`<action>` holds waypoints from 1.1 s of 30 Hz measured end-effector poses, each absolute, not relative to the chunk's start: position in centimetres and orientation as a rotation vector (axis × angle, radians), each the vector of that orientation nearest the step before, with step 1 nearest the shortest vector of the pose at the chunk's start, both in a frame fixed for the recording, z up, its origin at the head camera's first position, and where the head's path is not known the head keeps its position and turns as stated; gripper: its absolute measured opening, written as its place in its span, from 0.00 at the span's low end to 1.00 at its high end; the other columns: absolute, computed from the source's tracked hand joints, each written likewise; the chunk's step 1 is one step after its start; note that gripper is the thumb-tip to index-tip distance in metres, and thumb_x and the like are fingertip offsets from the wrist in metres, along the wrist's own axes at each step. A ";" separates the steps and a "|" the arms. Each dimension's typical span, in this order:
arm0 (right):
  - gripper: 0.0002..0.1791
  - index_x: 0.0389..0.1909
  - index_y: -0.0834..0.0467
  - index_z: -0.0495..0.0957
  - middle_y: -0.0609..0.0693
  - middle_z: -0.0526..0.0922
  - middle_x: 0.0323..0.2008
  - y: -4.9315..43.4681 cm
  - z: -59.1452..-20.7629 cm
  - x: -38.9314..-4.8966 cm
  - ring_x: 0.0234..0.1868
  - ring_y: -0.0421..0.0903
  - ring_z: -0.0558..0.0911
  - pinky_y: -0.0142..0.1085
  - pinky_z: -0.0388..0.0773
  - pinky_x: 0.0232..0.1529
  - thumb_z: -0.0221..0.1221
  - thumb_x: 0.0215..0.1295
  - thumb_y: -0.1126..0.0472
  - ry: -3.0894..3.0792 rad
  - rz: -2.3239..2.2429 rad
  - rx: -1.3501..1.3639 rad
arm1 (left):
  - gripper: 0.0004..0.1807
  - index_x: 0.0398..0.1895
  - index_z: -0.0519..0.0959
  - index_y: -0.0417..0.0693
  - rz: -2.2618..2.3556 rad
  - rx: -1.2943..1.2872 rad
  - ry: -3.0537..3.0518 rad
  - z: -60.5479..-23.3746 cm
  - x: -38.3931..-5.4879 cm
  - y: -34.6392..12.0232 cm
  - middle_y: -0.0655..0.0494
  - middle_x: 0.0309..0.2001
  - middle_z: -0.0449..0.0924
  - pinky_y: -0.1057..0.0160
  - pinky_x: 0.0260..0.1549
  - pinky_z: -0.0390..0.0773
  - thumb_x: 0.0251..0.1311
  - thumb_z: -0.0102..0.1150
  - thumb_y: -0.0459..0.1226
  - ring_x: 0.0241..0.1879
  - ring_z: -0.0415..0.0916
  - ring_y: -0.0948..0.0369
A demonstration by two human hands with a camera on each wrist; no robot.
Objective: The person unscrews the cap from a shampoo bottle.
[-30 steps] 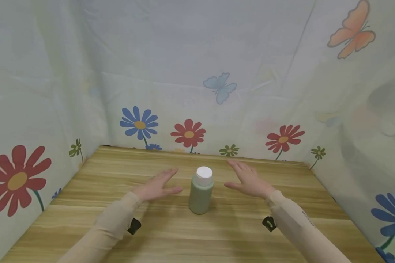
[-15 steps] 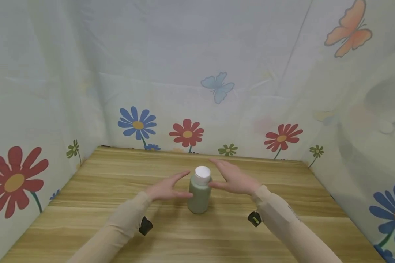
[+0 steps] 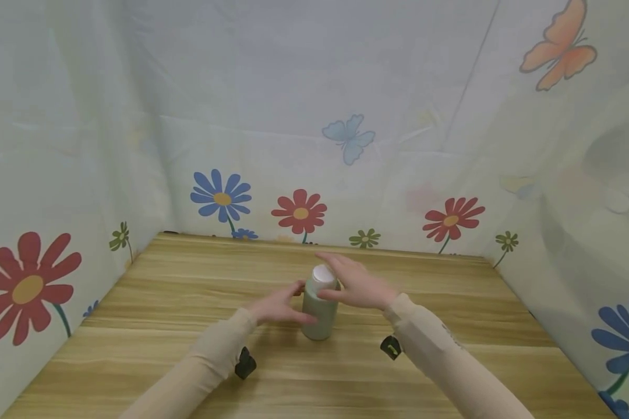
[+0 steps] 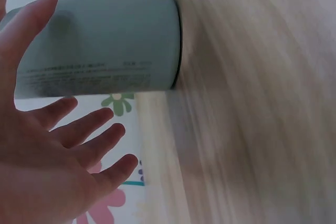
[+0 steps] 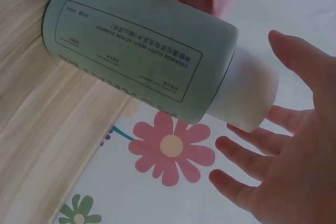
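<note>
A sage-green shampoo bottle [image 3: 320,311] with a white cap [image 3: 323,274] stands upright on the wooden table. My left hand [image 3: 276,306] is at the bottle's left side, thumb in front and fingers behind. In the left wrist view those fingers [image 4: 97,140] are spread and show a gap to the bottle; whether the thumb touches it I cannot tell. Around the cap, my right hand [image 3: 364,286] reaches in from the right with thumb and fingers parted. The right wrist view shows the right fingers [image 5: 247,158] loosely bent near the cap, not closed on it.
The wood-grain table [image 3: 188,273] extends on all sides of the bottle. A white cloth [image 3: 272,105] printed with flowers and butterflies hangs behind and at both sides. A dark device [image 3: 245,364] is worn at the left wrist, another [image 3: 390,347] at the right.
Both hands have moved inward from either side to the bottle. The right hand has come over beside the cap, the left beside the body. The bottle stays in place.
</note>
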State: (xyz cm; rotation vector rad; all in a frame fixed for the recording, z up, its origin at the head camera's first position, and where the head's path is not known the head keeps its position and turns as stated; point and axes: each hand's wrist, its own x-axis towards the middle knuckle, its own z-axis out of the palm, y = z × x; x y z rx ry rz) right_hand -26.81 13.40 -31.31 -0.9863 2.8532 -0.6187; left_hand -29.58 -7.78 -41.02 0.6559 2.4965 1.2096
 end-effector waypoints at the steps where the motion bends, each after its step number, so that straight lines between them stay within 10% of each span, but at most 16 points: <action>1: 0.41 0.74 0.54 0.54 0.56 0.63 0.72 13.3 -31.4 -26.9 0.71 0.56 0.65 0.63 0.56 0.69 0.62 0.64 0.50 2.852 -0.616 -0.992 | 0.49 0.71 0.58 0.46 1.231 0.670 2.483 -41.1 -29.6 -7.5 0.45 0.71 0.64 0.41 0.66 0.63 0.49 0.71 0.51 0.70 0.61 0.46; 33: 0.31 0.66 0.59 0.64 0.57 0.75 0.60 12.6 -32.2 -27.7 0.53 0.50 0.78 0.45 0.79 0.54 0.62 0.63 0.60 2.842 -0.684 -1.040 | 0.45 0.68 0.59 0.50 1.491 0.623 2.337 -42.5 -30.0 -5.4 0.52 0.63 0.71 0.45 0.63 0.68 0.48 0.74 0.43 0.62 0.69 0.53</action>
